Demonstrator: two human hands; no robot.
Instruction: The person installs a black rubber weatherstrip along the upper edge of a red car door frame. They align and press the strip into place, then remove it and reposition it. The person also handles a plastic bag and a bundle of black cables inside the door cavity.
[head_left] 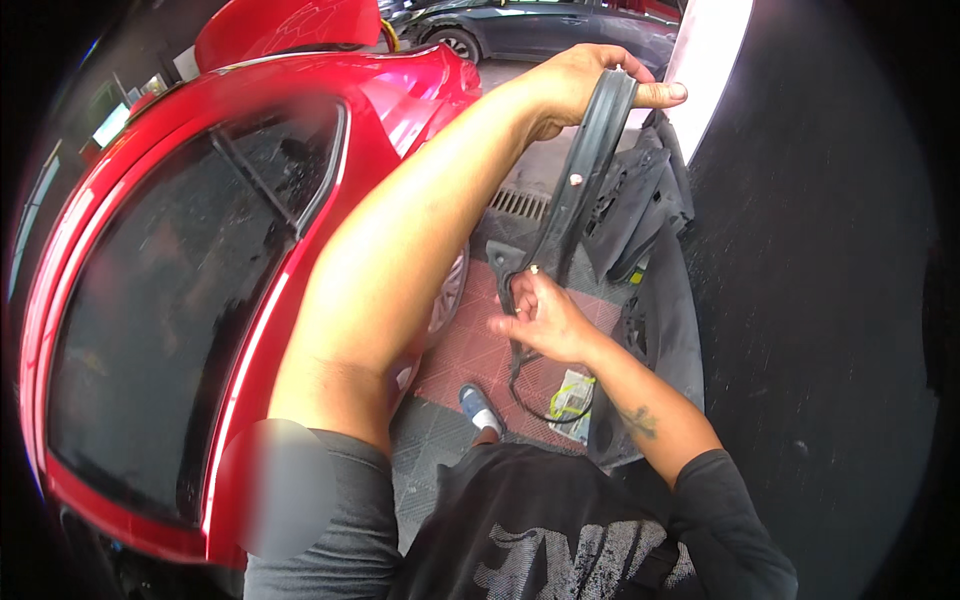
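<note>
A long black plastic trim strip (590,140) with several small pale clips stands roughly upright in front of me. At its upper end, my left hand (590,82) is closed round it, with the thumb reaching past the edge. Lower down, my right hand (548,318) grips the strip near its widened, bent foot, the fingers partly hidden behind it. From that lower end a thin black tail (530,408) curves down towards the floor. My left arm is stretched out beside the red car (240,300).
Left of me runs the red car's side, with a raised red panel (290,30) farther off. Dark plastic car parts (665,290) lean by the black wall (820,300) on the right. A drain grate (518,205), red floor tiles (455,345) and a printed sheet (572,400) lie below.
</note>
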